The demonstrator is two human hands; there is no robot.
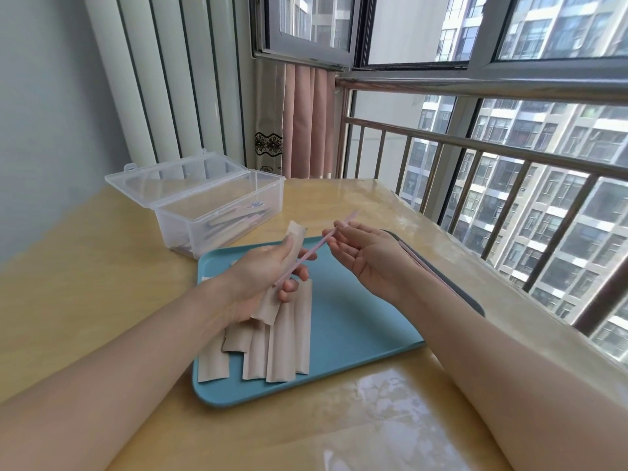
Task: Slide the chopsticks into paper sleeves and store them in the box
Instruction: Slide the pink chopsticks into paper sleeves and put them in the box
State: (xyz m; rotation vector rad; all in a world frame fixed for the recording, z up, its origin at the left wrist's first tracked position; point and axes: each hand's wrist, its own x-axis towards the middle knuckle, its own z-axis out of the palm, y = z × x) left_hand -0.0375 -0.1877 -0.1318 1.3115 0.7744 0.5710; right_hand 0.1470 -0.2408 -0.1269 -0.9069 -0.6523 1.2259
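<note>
My left hand grips a tan paper sleeve whose open top sticks up past my thumb, its lower end hanging below my palm. My right hand pinches a thin pink chopstick near its upper end; the stick slants down-left across the fingers of my left hand, beside the sleeve. Several more tan sleeves lie fanned on the blue tray. A clear plastic box stands open at the back left, with sleeved chopsticks inside. More pink chopsticks lie along the tray's right edge, partly hidden by my right wrist.
The tray sits on a yellow tabletop under glossy plastic film. A metal window railing runs close along the table's right side. A wall and vertical blinds stand behind the box.
</note>
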